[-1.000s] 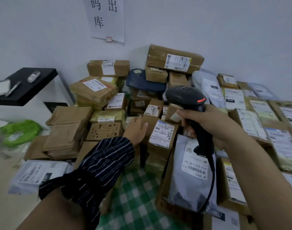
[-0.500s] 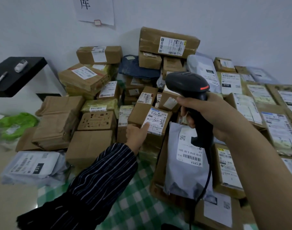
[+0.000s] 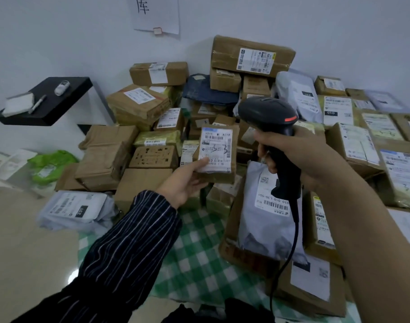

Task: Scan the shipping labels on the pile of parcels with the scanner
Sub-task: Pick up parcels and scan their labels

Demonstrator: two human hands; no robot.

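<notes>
Brown cardboard parcels and grey mail bags are heaped in a pile of parcels (image 3: pixel 138 106) against a white wall, most with white shipping labels facing up. One small parcel (image 3: pixel 229 157) is held above the pile by the left hand (image 3: pixel 185 183). The thumb is pressed on the lower left corner of its label (image 3: pixel 215 148), and the remaining fingers (image 3: pixel 205 183) are curled underneath it. The label is turned towards the camera and a handwritten mark is seen across it. A black scanner (image 3: pixel 269 113) is gripped in the right hand (image 3: pixel 299 157), with the fingers (image 3: pixel 263 151) wrapped tightly round its handle. Its head, marked by a red strip, is held just to the right of the small parcel and slightly above it; whether it is aimed at the label cannot be told. A black cable (image 3: pixel 290 252) is hung from the handle across a grey bag (image 3: pixel 267 229) lying on a large box. A green checked cloth (image 3: pixel 194 252) is spread under the near parcels, and the left arm is covered by a dark striped sleeve (image 3: pixel 129 248)
</notes>
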